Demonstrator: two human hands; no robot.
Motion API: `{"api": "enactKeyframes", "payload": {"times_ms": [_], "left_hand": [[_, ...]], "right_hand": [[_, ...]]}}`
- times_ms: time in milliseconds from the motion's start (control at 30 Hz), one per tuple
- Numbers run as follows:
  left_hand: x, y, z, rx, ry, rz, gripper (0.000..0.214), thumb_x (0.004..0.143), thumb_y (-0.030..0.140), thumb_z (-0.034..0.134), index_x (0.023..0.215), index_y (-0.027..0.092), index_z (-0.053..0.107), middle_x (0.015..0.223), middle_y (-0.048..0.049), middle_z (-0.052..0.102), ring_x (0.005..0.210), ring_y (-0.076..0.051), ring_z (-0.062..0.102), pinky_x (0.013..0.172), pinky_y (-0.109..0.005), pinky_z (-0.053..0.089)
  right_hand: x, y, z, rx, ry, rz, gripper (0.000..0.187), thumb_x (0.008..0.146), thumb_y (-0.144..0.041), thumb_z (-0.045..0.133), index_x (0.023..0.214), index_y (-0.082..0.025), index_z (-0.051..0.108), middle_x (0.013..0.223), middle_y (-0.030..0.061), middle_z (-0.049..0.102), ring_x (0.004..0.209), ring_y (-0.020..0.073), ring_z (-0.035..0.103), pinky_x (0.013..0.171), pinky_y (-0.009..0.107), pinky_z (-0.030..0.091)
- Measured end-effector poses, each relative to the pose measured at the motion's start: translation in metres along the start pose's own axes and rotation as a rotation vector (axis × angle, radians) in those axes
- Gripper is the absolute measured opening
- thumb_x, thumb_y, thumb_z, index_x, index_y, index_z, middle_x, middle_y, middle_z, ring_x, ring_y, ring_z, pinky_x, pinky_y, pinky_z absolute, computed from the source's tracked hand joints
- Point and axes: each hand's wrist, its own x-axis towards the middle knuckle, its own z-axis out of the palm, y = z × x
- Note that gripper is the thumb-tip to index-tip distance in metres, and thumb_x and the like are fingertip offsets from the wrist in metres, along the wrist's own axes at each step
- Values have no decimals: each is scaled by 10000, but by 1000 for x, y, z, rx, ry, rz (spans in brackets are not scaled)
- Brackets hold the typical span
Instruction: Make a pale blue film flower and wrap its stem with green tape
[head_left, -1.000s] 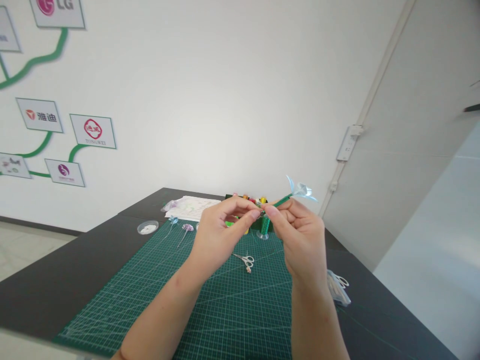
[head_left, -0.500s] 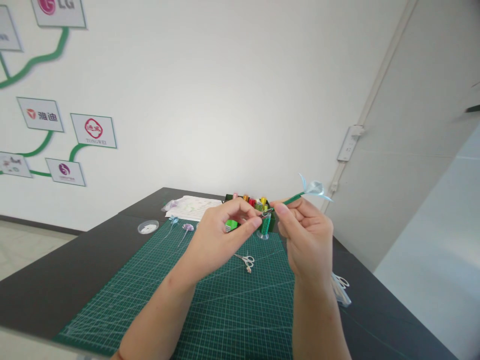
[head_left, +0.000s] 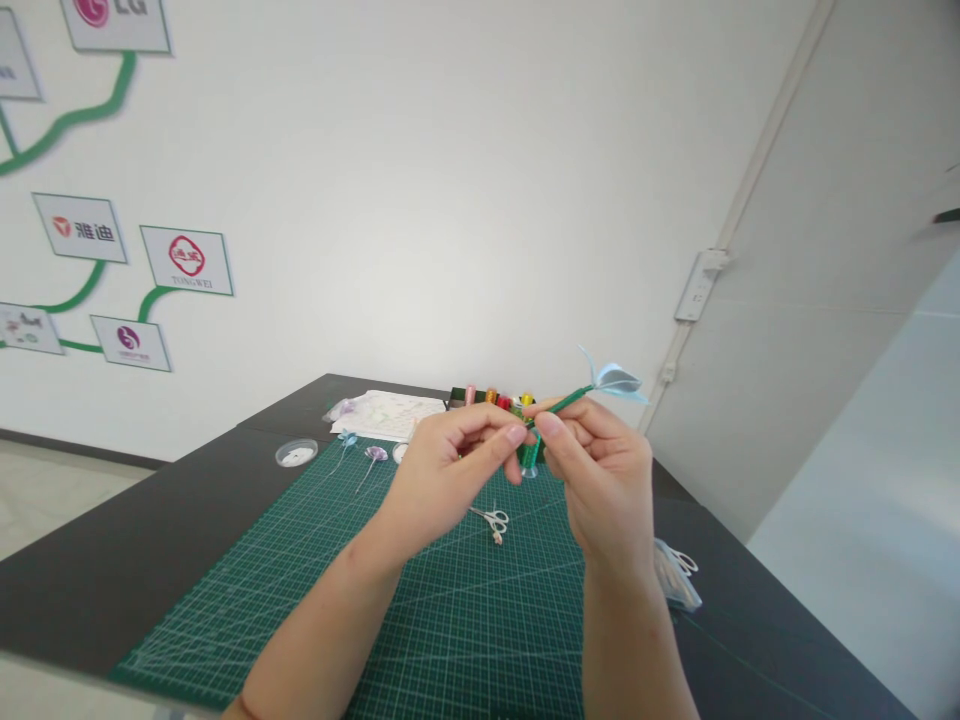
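Note:
A small craft flower with pale blue petals (head_left: 613,378) and a green-wrapped stem (head_left: 561,404) is held up above the green cutting mat (head_left: 315,590). My right hand (head_left: 600,480) pinches the stem between thumb and fingers, the bloom pointing up and right. My left hand (head_left: 442,475) is closed in a pinch at the stem's lower end, its fingertips touching those of the right hand. What the left fingers pinch there is too small to make out apart from the stem.
Small scissors (head_left: 491,521) lie on the mat under the hands. A box of coloured thread spools (head_left: 495,400), a green spool (head_left: 529,455), two small finished flowers (head_left: 373,457), a round dish (head_left: 295,455), papers (head_left: 390,412) and a packet with scissors (head_left: 679,578) sit on the dark table.
The hands drew slightly apart half a second ago, then came together again. The flower swung right and returned, its bloom now a little lower and left.

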Motion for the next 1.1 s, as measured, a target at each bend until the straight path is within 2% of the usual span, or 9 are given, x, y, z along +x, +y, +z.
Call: {"api": "enactKeyframes", "payload": {"times_ms": [133,333,433,533,633,733,800,933,1100], "left_hand": [[1,-3,-2,-41,89,33,257,955,314,570,747,194,663,586,21,612,584,-104,542,614,-254,446],[4,-9,-9,-38,162,12,235,938,368,602,782,213,686,561,25,595,511,-95,483,510,-253,389],[5,-10,-12,-20,156,11,240,933,362,606,770,206,686,553,27,583,499,-88,458,506,-251,374],[7,-11,-14,-34,151,2,228,925,351,611,787,195,706,547,28,567,491,-83,432,492,-242,352],[8,-11,-14,-80,130,-28,238,917,362,616,810,182,730,537,31,547,453,-69,368,459,-235,300],[8,-11,-15,-137,116,-71,266,918,393,615,824,175,736,525,38,527,421,-53,297,433,-228,226],[8,-10,-15,-149,126,-83,265,913,397,618,827,175,733,517,41,523,415,-51,286,430,-228,215],[7,-10,-16,-84,144,-53,232,908,368,614,813,184,717,520,34,559,437,-69,366,464,-237,307],[6,-12,-15,49,12,-106,207,919,379,619,905,196,715,583,11,662,533,-101,535,541,-246,391]], "right_hand": [[1,-1,-2,-81,4,-11,123,874,-291,695,814,-205,758,484,-77,409,442,78,324,443,234,302],[-6,-10,-15,-375,-83,-130,110,861,-234,706,813,-230,805,456,-85,344,432,77,303,446,242,287],[-12,-18,-22,-463,-186,-167,132,867,-218,707,837,-258,829,461,-62,502,430,93,419,451,244,359],[-17,-23,-27,-493,-271,-175,158,889,-208,693,884,-275,835,674,-11,741,551,138,629,511,247,480],[-21,-25,-29,-597,-308,-182,155,908,-229,682,889,-262,833,763,11,789,606,167,689,521,252,505],[-22,-25,-29,-752,-248,-190,185,916,-240,664,823,-229,823,697,20,769,542,172,658,473,263,458],[-24,-27,-29,-762,-236,-180,194,914,-249,663,802,-223,818,647,16,741,510,165,627,449,261,428],[-30,-36,-30,-632,-254,-136,213,913,-271,666,766,-231,815,586,4,672,490,141,567,423,244,385],[-36,-48,-34,-449,-100,-108,121,865,-283,728,828,-259,840,436,-46,446,397,91,341,368,235,279]]}}
